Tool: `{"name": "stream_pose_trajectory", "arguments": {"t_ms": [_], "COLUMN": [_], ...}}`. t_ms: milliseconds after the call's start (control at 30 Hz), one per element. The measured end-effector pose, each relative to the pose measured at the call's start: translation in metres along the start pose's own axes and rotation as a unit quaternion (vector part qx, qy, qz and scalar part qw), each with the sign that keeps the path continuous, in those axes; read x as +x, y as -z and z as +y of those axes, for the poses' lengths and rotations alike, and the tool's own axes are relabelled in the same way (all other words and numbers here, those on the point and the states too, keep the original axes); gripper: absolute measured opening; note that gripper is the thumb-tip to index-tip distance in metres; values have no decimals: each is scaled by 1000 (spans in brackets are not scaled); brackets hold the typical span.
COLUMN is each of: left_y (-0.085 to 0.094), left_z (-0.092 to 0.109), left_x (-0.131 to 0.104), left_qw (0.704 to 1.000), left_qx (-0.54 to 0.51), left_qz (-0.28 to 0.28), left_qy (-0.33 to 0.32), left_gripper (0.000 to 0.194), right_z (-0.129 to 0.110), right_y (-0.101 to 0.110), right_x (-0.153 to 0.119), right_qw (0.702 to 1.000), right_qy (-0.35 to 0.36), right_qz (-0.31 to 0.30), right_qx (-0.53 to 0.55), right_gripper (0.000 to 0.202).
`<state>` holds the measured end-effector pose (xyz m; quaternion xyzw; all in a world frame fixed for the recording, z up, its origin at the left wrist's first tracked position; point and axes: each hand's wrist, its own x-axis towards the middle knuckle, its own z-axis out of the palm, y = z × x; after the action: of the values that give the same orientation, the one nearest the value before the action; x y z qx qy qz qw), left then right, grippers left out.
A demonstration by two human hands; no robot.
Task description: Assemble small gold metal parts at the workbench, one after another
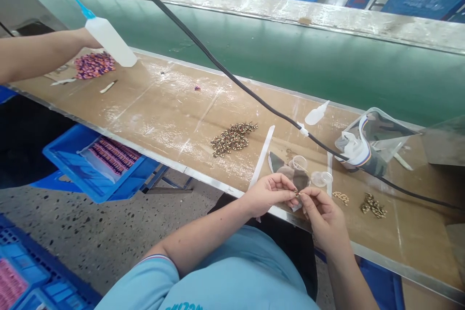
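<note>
At the near edge of the brown-covered table (163,106), I log one small piece (297,195) held up between the fingertips; its exact shape is too small for me to read. Left hand (271,194): thumb and fingers pinched together on the piece. Right hand (325,213): thumb and forefinger pinched on it from the other side, the remaining fingers curled. Just beyond the hands I note a grey-brown cloth (278,163), with a clear round cup (300,162) at it; clear round lids (318,179) lie just to the right. Further right: a small group of tan pieces (340,197), then a dark-and-gold cluster (374,207). Left of the cloth, a white strip (264,152) crosses the table, with a larger dark-and-gold pile (234,139) past it. Toward the far edge, a small white bottle (317,113) lies on its side, near a clear bag-like item (378,140) with a striped band. A black cable (218,60) runs diagonally across my view. Far left, a co-worker's arm (39,55) reaches in behind a tilted squeeze bottle (111,41) with a blue nozzle, beside a pink-and-purple pile (95,64); grip on the bottle hidden. Below the table: blue bin (65,152), holding rows of pink-and-purple pieces.
</note>
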<state>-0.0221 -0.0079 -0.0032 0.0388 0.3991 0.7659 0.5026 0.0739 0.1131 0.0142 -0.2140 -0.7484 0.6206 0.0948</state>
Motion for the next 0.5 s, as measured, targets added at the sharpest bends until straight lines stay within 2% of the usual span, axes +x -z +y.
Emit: {"name": "stream_pose_trajectory", "arguments": {"t_ms": [300, 500], "left_y": [0, 1], "left_z": [-1, -1], "left_x": [0, 0], "left_qw": [1000, 1000], "left_qx": [5, 6], "left_qz": [-1, -5], "left_qy": [0, -6], "left_gripper": [43, 42], "right_z": [2, -3], "right_y": [2, 4], "right_x": [1, 2], "right_qw": [992, 954], "right_qy": [73, 189], "right_qz": [8, 51], "right_qx": [-101, -225], "right_gripper": [21, 18]}}
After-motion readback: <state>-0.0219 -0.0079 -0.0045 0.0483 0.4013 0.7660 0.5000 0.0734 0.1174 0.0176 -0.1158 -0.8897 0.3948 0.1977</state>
